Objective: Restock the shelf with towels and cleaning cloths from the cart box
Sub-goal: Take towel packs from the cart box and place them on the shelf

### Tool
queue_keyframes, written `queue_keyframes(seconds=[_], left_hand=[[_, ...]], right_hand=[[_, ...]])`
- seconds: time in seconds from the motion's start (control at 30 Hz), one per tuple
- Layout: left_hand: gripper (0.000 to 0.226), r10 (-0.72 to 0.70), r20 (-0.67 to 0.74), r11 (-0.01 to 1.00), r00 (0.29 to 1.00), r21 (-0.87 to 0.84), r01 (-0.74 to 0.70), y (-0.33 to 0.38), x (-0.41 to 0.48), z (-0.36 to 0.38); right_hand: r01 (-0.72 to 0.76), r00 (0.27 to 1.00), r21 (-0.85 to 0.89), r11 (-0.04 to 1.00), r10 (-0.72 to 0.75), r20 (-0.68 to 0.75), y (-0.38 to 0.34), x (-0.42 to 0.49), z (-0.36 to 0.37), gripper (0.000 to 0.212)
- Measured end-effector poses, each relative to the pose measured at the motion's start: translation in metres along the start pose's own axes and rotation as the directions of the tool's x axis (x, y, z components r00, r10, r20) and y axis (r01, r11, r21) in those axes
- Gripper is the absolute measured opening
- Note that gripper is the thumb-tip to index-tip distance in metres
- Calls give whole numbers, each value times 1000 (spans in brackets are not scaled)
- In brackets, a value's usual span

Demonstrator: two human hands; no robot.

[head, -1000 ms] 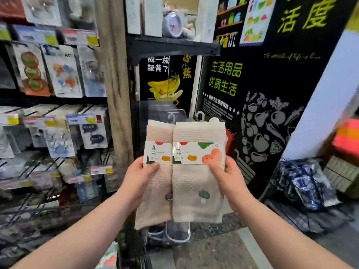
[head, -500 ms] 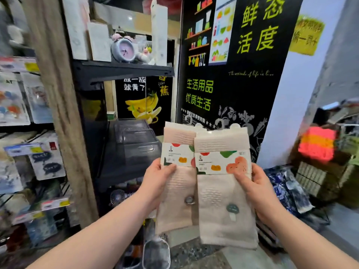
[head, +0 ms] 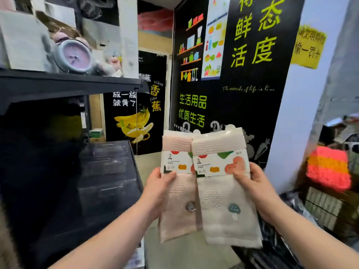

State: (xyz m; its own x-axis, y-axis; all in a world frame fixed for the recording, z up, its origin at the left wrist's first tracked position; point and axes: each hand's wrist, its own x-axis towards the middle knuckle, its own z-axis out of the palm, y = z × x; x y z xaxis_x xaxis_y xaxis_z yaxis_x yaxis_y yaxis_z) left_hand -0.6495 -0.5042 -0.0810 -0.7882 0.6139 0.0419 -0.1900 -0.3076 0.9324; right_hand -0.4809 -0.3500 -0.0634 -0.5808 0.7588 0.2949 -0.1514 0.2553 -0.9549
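Pinches a pale pink ribbed cloth towel (head: 179, 208) by its left edge in the left hand (head: 158, 190), thumb on front just under its white printed paper band (head: 174, 162). Pinches a cream ribbed cloth towel (head: 223, 224) with teal mushroom motif likewise in the right hand (head: 257, 191), overlapping the pink one between the grips. Topped by what may be clear hooks (head: 214, 126), blurred.

A single wide-angle camera sat on the person's head, looking forward and slightly down along both forearms. It was near enough that the left hand (head: 159, 189) gripping the pink towel (head: 176, 220) and the right hand (head: 256, 193) gripping the white towel (head: 223, 228) filled the lower middle, facing a black poster wall (head: 242, 113) with a dark shelf (head: 68, 82) at left.
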Motion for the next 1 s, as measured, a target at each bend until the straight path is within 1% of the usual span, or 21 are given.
queue_keyframes(seconds=[0.13, 0.2, 0.3, 0.37, 0.5, 0.63, 0.83, 0.93, 1.0], left_hand=[[31, 5, -20, 1000, 1000, -10, -5, -7, 47, 12], [28, -3, -31, 1000, 1000, 16, 4, -13, 70, 18], [28, 12, -50, 999, 999, 40, -10, -20, 104, 26], [27, 34, -87, 999, 996, 36, -31, -27, 128, 35], [19, 89, -181, 996, 979, 27, -86, -43, 173, 63], [14, 109, -267, 994, 958, 5, -112, -61, 213, 100], [17, 159, -400, 983, 903, -17, -181, -71, 257, 135], [12, 154, -489, 982, 859, -20, -187, -73, 270, 133], [12, 150, -526, 984, 837, -7, -180, -72, 278, 123]], right_hand=[[-24, 999, 57, 998, 23, 22, 23, 53, 0, 17], [-30, 999, 52, 998, 28, 41, 37, 81, -2, 17], [-40, 997, 33, 999, 38, 63, 59, 129, -5, 11], [-44, 994, 42, 998, 39, 105, 73, 166, -8, 10], [-2, 978, 42, 999, -7, 209, 92, 233, -17, 16], [46, 953, 44, 998, -57, 296, 103, 301, -35, 12], [48, 903, 74, 996, -75, 422, 119, 387, -37, 14], [-3, 875, 108, 994, -50, 482, 138, 412, -16, 16], [-45, 851, 143, 989, -37, 524, 146, 423, 4, 14]])
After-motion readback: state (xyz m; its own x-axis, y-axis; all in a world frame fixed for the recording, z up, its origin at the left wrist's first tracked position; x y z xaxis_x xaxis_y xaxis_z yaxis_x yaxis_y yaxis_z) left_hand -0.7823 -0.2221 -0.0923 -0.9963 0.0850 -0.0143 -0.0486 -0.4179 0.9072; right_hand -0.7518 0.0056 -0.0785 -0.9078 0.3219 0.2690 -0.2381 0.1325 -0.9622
